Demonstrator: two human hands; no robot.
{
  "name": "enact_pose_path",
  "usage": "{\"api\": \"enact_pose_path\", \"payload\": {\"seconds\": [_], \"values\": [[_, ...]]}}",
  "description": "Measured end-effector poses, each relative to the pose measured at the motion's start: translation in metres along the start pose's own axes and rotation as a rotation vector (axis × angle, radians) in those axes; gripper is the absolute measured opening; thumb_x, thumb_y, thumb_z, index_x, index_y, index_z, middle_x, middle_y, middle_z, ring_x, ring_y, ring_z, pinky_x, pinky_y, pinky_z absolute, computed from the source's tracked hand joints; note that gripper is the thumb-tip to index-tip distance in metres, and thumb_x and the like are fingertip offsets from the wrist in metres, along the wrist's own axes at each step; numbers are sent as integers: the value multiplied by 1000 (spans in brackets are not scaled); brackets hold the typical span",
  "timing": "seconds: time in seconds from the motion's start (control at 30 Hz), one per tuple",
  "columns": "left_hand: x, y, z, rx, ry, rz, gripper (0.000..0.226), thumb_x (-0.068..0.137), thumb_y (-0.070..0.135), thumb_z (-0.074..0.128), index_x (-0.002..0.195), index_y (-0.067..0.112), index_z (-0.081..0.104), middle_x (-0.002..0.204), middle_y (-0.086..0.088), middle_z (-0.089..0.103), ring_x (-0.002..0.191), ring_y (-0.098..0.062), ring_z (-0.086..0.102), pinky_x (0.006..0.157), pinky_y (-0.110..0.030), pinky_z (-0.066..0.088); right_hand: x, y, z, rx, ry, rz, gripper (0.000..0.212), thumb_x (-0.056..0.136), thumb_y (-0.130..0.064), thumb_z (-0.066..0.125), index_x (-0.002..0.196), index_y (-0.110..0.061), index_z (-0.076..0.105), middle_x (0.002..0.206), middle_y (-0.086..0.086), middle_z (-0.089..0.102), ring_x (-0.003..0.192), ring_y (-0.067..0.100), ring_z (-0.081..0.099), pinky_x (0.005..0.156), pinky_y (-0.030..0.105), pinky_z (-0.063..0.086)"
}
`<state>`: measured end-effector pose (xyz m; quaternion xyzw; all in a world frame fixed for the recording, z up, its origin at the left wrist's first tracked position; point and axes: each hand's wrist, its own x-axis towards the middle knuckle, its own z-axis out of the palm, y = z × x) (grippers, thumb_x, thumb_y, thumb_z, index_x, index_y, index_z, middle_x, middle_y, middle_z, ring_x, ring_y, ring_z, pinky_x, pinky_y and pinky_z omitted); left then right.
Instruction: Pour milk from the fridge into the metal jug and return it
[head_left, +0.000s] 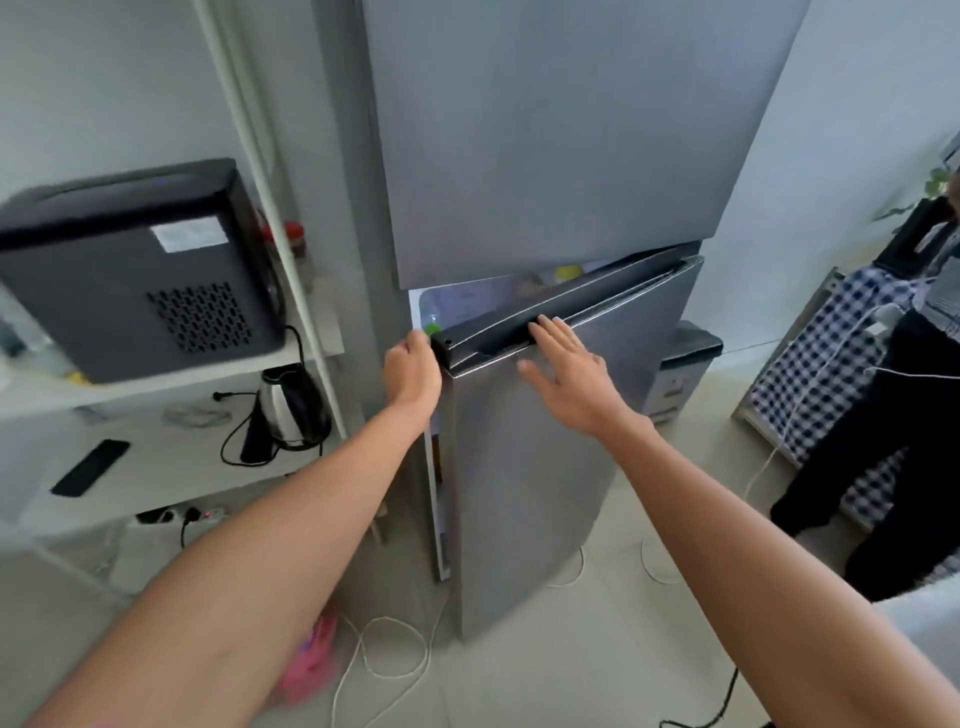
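Note:
A tall grey fridge (545, 135) fills the middle of the view. Its lower door (540, 467) stands slightly ajar, hinged on the right, with a lit gap at the left and top. My left hand (413, 371) curls around the door's upper left corner. My right hand (569, 371) lies flat with fingers spread on the door's front, fingertips at the dark top handle strip (519, 325). Through the gap I see a green cap (432, 329) and a yellow item (567, 273). No milk carton or metal jug is recognisable.
White shelving at left carries a black microwave (135, 270) above and a steel kettle (291, 405) and a dark remote (89, 467) below. White cables (384, 654) lie on the tiled floor. A person in dark trousers (893, 447) stands at the right by a checked cloth.

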<state>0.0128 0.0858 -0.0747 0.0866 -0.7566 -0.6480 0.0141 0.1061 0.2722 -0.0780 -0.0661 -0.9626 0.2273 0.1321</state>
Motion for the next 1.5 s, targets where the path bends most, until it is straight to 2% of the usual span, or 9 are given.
{"api": "enact_pose_path", "payload": {"seconds": [0.07, 0.13, 0.17, 0.23, 0.37, 0.7, 1.33, 1.43, 1.5], "values": [[-11, 7, -2, 61, 76, 64, 44, 108, 37, 37, 87, 5, 58, 84, -9, 61, 83, -29, 54, 75, -33, 37, 13, 5, 5, -112, -39, -75, 66, 106, -38, 50, 165, -26, 23, 175, -6, 13, 162, 17, 1, 126, 58, 14], [-19, 6, -1, 172, 97, 230, 47, 109, 42, 32, 118, 9, 64, 125, -10, 66, 121, -30, 57, 99, -35, 41, 27, 7, 8, -167, -63, -87, 69, 104, -28, 52, 164, -32, 21, 175, 1, 10, 162, 29, -4, 127, 59, 8], [-19, 2, 0, 267, 91, 328, 50, 109, 43, 33, 142, 13, 55, 151, -7, 53, 143, -25, 43, 115, -34, 32, 34, 8, 8, -173, -70, -85, 70, 103, -24, 52, 164, -35, 20, 175, 5, 9, 161, 32, -5, 127, 58, 5], [-22, -4, 4, 485, 81, 531, 59, 110, 40, 38, 161, 13, 29, 171, -3, 21, 158, -17, 15, 124, -28, 11, 47, 11, 9, -182, -93, -101, 72, 102, -20, 52, 163, -38, 18, 175, 9, 8, 161, 32, -5, 127, 57, 4], [-26, -13, 21, 783, -63, 801, 64, 110, 38, 39, 163, 7, 22, 172, -8, 13, 159, -19, 6, 128, -33, 8, 59, 14, 8, -271, -113, -157, 80, 101, -21, 54, 167, -25, 7, 175, 5, 7, 162, 29, -3, 128, 55, 6], [-8, -30, 33, 1092, -127, 735, 75, 108, 56, 14, 164, 8, 3, 172, -8, -7, 158, -18, -11, 129, -38, 0, 71, 23, 25, -359, -125, -223, 82, 105, -23, 42, 163, -4, -14, 173, 14, -18, 159, 33, -18, 130, 43, -7], [22, -26, 29, 992, -177, 733, 62, 111, 45, 20, 164, 14, 10, 173, -1, 2, 158, -13, -7, 129, -36, -1, 91, 17, 32, -372, -161, -182, 94, 103, -28, 51, 162, -6, -18, 172, 11, -22, 158, 31, -22, 131, 48, -4], [21, -17, 28, 964, -205, 707, 64, 111, 48, 19, 165, 14, 9, 173, 0, -1, 158, -12, -9, 129, -38, 1, 87, 3, 18, -274, -176, -138, 91, 103, -27, 54, 164, -7, -10, 174, 11, -13, 161, 31, -14, 130, 51, 2], [16, -18, 24, 914, -232, 710, 67, 110, 50, 19, 165, 13, 7, 173, 0, -4, 158, -12, -11, 129, -39, 3, 78, -8, 6, -163, -155, -103, 83, 103, -29, 53, 166, -11, 2, 176, 8, 0, 162, 29, 5, 129, 51, 14]]}}
